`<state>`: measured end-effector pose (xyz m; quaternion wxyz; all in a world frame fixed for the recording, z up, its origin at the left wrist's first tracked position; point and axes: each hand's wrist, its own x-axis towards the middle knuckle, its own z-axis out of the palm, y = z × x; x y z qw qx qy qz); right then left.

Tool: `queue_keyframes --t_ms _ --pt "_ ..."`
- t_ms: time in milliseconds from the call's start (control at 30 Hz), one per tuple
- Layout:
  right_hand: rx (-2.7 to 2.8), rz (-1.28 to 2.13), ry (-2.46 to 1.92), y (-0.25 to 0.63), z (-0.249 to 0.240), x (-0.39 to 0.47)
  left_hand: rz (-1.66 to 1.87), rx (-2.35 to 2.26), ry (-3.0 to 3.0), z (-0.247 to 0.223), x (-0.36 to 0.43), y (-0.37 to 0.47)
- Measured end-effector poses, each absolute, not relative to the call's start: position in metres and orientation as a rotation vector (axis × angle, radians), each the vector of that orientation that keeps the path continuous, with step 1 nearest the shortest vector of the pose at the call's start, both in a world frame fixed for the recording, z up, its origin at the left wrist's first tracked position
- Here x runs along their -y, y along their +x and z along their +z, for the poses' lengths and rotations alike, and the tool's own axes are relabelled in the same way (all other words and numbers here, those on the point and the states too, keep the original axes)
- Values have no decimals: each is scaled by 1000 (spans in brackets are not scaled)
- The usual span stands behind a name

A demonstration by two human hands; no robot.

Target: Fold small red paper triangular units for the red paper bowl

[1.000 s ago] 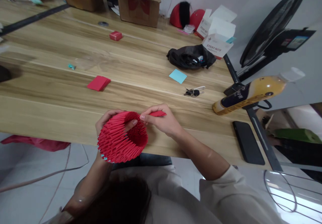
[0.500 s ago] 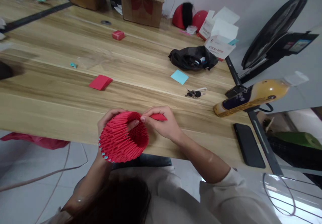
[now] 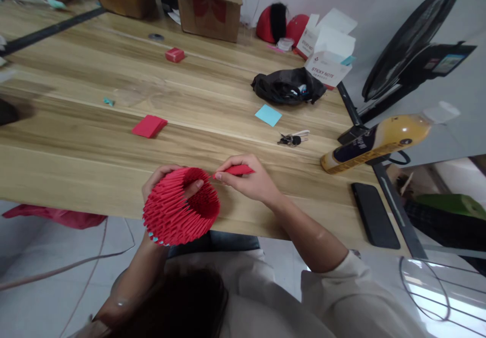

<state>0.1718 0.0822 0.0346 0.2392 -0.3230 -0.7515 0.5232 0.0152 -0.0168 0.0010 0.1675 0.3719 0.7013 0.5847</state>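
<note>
A round, hollow red folded-paper piece with light blue tips along its lower left rim is tilted above the table's front edge. My left hand grips it, with the thumb inside the opening and fingers behind the wall. Just right of its rim, my right hand pinches a small folded red paper piece, and a gap separates the fingertips from the rim. A stack of red paper lies on the table to the upper left.
On the table are a light blue sheet, keys, a black bag, a red packet and cardboard box. A bottle, phone and fan are at the right.
My right hand's fingertips have moved away from the rim with the red paper. The round piece has shifted slightly left in my left hand. The view has moved a little.
</note>
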Motion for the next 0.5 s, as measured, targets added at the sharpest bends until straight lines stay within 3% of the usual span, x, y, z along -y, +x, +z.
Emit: queue_keyframes --t_ms 200,500 --pt "1818 1765 -853 168 28 -80 1703 -1970 1087 0 16 15" --pt "1726 1840 -867 167 29 -79 1733 -1949 1052 0 15 15"
